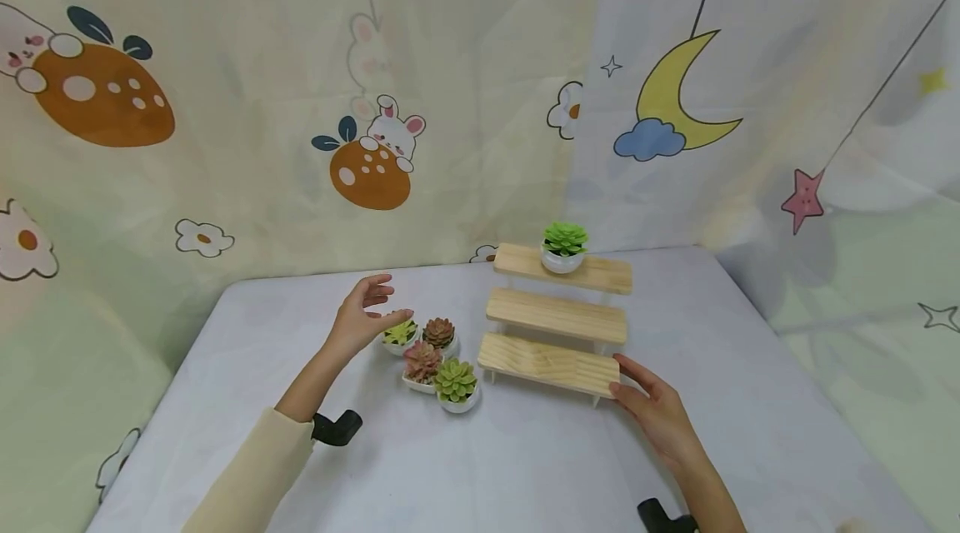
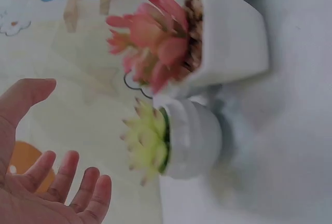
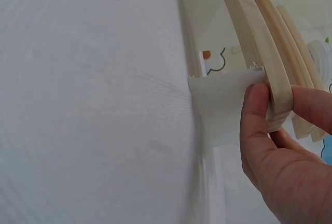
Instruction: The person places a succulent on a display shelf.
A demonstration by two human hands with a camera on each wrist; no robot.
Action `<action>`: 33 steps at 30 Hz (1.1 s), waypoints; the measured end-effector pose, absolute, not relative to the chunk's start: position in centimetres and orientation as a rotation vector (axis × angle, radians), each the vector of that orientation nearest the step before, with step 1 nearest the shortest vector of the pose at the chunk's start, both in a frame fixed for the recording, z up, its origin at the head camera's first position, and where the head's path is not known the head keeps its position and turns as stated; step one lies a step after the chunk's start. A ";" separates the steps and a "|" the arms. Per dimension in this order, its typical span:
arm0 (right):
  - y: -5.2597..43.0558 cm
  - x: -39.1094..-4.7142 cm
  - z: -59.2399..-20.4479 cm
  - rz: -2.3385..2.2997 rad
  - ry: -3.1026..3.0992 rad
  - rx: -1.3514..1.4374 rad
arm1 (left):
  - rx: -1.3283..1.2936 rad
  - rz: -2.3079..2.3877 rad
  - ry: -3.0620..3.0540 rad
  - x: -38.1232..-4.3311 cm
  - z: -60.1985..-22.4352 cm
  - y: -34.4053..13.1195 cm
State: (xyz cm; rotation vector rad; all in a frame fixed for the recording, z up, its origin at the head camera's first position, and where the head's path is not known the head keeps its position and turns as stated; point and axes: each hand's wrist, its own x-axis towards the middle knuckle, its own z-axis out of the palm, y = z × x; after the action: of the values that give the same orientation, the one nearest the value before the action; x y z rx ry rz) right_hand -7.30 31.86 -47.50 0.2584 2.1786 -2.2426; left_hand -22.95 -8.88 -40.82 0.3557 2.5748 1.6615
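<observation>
My left hand (image 1: pixel 363 321) hovers over the group of potted succulents, fingers spread and thumb apart, holding nothing. Closest to it is a yellow-green succulent (image 2: pixel 145 143) in a round white pot; its thumb overlaps that plant in the head view. Beside this stand a brown succulent (image 1: pixel 438 332), a pink succulent (image 2: pixel 158 40) in an angular white pot and a green succulent (image 1: pixel 456 381). My right hand (image 1: pixel 658 416) pinches the right end of the lowest board of a three-step wooden shelf (image 1: pixel 551 361), thumb and fingers on opposite faces (image 3: pixel 280 92).
On the shelf's top step sits a bright green succulent (image 1: pixel 564 243) in a white pot, while the two lower boards are bare. A white cloth covers the table (image 1: pixel 480 475). Behind it hangs a printed curtain (image 1: pixel 480 100) with cartoon figures.
</observation>
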 end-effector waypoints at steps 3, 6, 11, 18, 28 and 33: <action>31.8 -7.4 -47.4 -2.243 2.177 0.263 | 0.298 1.631 2.569 -22.9 -41.6 -9.7; 31.8 -7.4 -47.4 -2.250 2.176 0.257 | 0.230 1.617 2.540 -22.9 -42.5 -10.3; 31.8 -7.5 -47.4 -2.267 2.176 0.238 | 0.158 1.601 2.478 -23.1 -43.9 -10.7; 31.8 -7.4 -47.5 -2.264 2.166 0.241 | 0.125 1.480 2.479 -23.0 -46.3 -11.3; 31.6 -7.3 -47.7 -2.268 2.180 0.248 | 0.129 1.471 2.515 -23.7 -47.6 -10.3; 31.6 -7.4 -47.6 -2.268 2.188 0.250 | 0.123 1.435 2.556 -24.0 -47.5 -9.6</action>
State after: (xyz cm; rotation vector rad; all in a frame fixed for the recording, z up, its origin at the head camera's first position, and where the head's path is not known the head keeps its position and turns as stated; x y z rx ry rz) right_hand -7.42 31.63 -47.64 0.2498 2.1878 -2.2682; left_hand -24.03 -9.58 -47.54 0.1227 2.5560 1.4351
